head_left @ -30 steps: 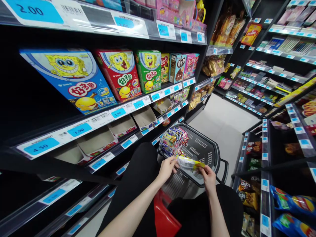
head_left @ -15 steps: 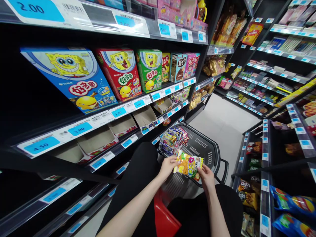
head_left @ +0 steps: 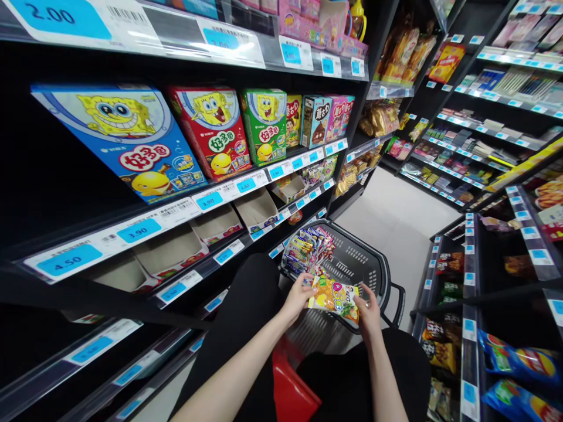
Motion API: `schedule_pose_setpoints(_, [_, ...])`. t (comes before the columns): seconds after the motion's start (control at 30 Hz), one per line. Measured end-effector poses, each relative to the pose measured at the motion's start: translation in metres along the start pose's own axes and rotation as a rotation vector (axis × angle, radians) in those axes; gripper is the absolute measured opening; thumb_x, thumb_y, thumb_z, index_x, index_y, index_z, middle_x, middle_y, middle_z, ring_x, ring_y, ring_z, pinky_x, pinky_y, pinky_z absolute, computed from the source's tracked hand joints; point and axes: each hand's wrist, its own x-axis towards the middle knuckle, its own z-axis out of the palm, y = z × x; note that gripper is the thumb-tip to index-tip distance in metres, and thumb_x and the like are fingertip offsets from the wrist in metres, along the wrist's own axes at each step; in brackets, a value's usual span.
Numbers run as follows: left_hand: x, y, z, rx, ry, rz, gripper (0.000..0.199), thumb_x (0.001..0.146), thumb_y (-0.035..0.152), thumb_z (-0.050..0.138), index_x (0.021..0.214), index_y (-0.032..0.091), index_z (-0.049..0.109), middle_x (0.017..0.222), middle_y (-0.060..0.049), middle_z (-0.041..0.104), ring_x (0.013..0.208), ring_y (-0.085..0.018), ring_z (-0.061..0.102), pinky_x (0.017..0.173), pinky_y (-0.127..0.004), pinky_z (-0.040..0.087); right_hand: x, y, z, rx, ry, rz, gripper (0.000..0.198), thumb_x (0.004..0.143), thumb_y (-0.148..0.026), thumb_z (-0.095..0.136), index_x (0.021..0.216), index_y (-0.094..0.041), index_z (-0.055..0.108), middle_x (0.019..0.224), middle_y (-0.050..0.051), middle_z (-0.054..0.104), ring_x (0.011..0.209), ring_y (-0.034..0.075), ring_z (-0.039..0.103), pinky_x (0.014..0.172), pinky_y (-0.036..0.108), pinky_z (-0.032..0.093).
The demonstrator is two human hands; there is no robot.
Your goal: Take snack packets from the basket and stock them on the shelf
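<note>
A yellow candy packet with orange pieces and pink lettering is held up flat over the near part of a dark grey shopping basket. My left hand pinches its left edge. My right hand is at the right edge, thumb against the packet and index finger slightly raised. Beyond my left hand, several colourful small packets stand packed together in the left side of the basket. The basket's near part is partly hidden by the held packet and my hands.
To the left, a shelf carries a blue snack box, a red box and a green box. Open cardboard trays sit one level below. Blue chip bags lie on the right shelves. Something red lies between my knees.
The packet has tipped and bulges slightly between my hands. My right index finger has lifted from its edge. The packets in the basket look unchanged.
</note>
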Motion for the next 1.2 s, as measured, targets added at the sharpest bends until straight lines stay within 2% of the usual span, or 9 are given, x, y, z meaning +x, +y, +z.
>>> schedule_pose_setpoints(0.1, [-0.001,0.003,0.002,-0.028,-0.018,-0.066,0.019,0.059,0.009,0.052,0.077,0.014,0.057,0.05,0.004,0.057,0.047,-0.011,0.056,0.05,-0.025,0.048,-0.004,-0.01,-0.002,0.061,-0.053,0.006,0.024,0.058,-0.031,0.069,0.076,-0.016,0.065,0.072,0.003,0.067,0.062,0.015,0.062,0.058,0.025,0.049])
schedule_pose_setpoints(0.27, [0.001,0.005,0.001,-0.038,-0.083,-0.065,0.019,0.057,0.005,0.056,0.074,0.009,0.062,0.07,-0.006,0.066,0.07,-0.016,0.064,0.074,-0.03,0.05,-0.009,-0.014,-0.005,0.045,-0.112,0.0,0.032,0.055,-0.028,0.07,0.084,-0.015,0.065,0.075,0.006,0.068,0.066,0.018,0.063,0.055,0.025,0.048])
schedule_pose_setpoints(0.37, [0.002,0.003,-0.001,0.098,-0.079,-0.044,0.016,0.058,0.015,0.064,0.073,0.01,0.061,0.066,-0.005,0.066,0.064,-0.016,0.063,0.067,-0.029,0.051,-0.007,-0.01,-0.005,-0.13,-0.043,-0.025,0.029,0.054,-0.036,0.071,0.072,-0.014,0.062,0.055,0.002,0.062,0.045,0.012,0.054,0.036,0.019,0.035])
schedule_pose_setpoints(0.43, [0.002,0.0,-0.002,0.266,-0.026,-0.037,0.014,0.064,0.025,0.061,0.066,0.012,0.058,0.055,-0.002,0.061,0.051,-0.014,0.059,0.054,-0.028,0.048,-0.005,-0.008,-0.006,-0.28,-0.007,-0.065,0.029,0.055,-0.041,0.069,0.06,-0.014,0.058,0.038,-0.005,0.048,0.033,0.008,0.04,0.032,0.018,0.025])
schedule_pose_setpoints(0.57, [0.002,-0.002,-0.005,0.712,0.109,0.141,0.029,0.071,0.031,0.052,0.047,0.015,0.049,0.037,0.005,0.044,0.039,-0.01,0.046,0.045,-0.022,0.035,-0.003,-0.005,-0.007,-0.53,0.052,-0.166,0.034,0.057,-0.04,0.064,0.044,-0.017,0.043,0.036,-0.008,0.034,0.036,0.005,0.03,0.036,0.018,0.022])
schedule_pose_setpoints(0.63, [0.003,-0.001,-0.007,0.778,0.153,0.208,0.029,0.068,0.028,0.054,0.043,0.016,0.045,0.037,0.006,0.04,0.044,-0.01,0.046,0.047,-0.021,0.032,-0.002,-0.003,-0.007,-0.551,0.06,-0.167,0.036,0.057,-0.038,0.063,0.042,-0.017,0.037,0.038,-0.008,0.035,0.039,0.005,0.031,0.038,0.018,0.024])
schedule_pose_setpoints(0.8, [0.007,-0.004,-0.008,0.623,0.137,0.152,0.025,0.069,0.03,0.05,0.05,0.016,0.044,0.045,0.006,0.042,0.045,-0.009,0.045,0.045,-0.019,0.032,-0.001,0.005,-0.003,-0.369,0.002,-0.094,0.033,0.056,-0.042,0.065,0.05,-0.016,0.046,0.045,-0.005,0.047,0.042,0.008,0.041,0.041,0.019,0.031])
schedule_pose_setpoints(1.0, [0.004,-0.007,-0.004,0.178,0.084,-0.02,0.022,0.059,0.022,0.058,0.075,0.02,0.044,0.053,0.007,0.05,0.044,-0.008,0.049,0.039,-0.017,0.036,0.0,0.001,-0.002,-0.083,-0.096,0.076,0.042,0.053,-0.033,0.072,0.09,-0.018,0.061,0.059,0.0,0.063,0.05,0.016,0.057,0.048,0.026,0.043])
schedule_pose_setpoints(1.2, [0.004,0.003,-0.004,-0.017,0.004,-0.162,0.013,0.058,0.008,0.048,0.068,0.011,0.056,0.038,0.008,0.039,0.035,-0.004,0.039,0.045,-0.022,0.045,-0.004,-0.01,-0.007,0.1,-0.15,0.081,0.023,0.06,-0.03,0.064,0.077,-0.015,0.066,0.082,0.007,0.068,0.07,0.021,0.061,0.06,0.032,0.049])
